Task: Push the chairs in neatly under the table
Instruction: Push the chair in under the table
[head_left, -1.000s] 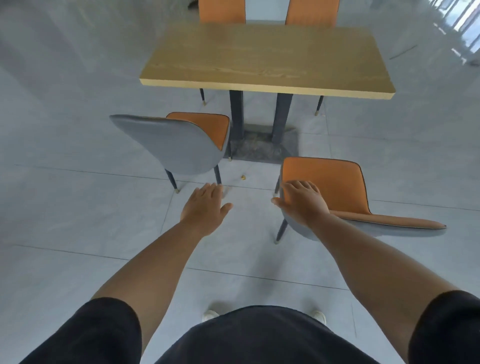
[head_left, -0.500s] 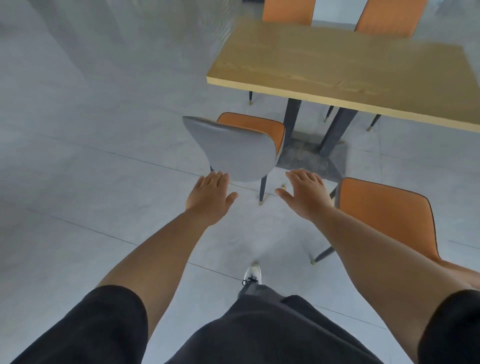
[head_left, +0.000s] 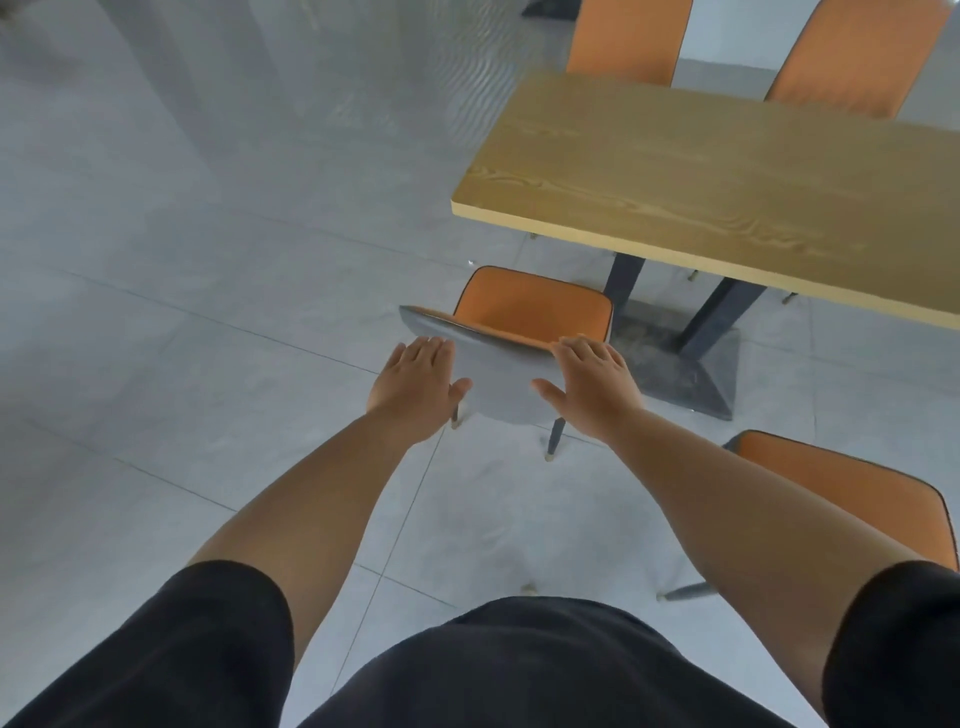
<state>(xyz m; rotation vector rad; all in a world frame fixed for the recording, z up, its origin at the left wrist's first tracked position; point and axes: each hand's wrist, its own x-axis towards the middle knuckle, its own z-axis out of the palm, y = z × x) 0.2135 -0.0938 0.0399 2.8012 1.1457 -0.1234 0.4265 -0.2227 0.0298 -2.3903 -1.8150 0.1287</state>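
A wooden table (head_left: 727, 176) stands at the upper right on dark legs and a dark base (head_left: 680, 364). In front of its near left corner stands a chair (head_left: 530, 312) with an orange seat and a grey back, pulled out from the table. My left hand (head_left: 415, 389) lies flat against the left side of that grey back, fingers spread. My right hand (head_left: 592, 384) rests on the right side of the same back, fingers over its top edge. A second orange chair (head_left: 852, 493) stands pulled out at the lower right, partly behind my right arm.
Two more orange chairs (head_left: 628, 36) (head_left: 857, 57) sit at the table's far side, backs showing above the top. Pale grey floor tiles (head_left: 208, 364) spread wide to the left. My dark shorts fill the bottom of the view.
I have stepped left and closer to the left chair. Both hands moved forward from open air onto its grey back. The right hand had left the other chair earlier.
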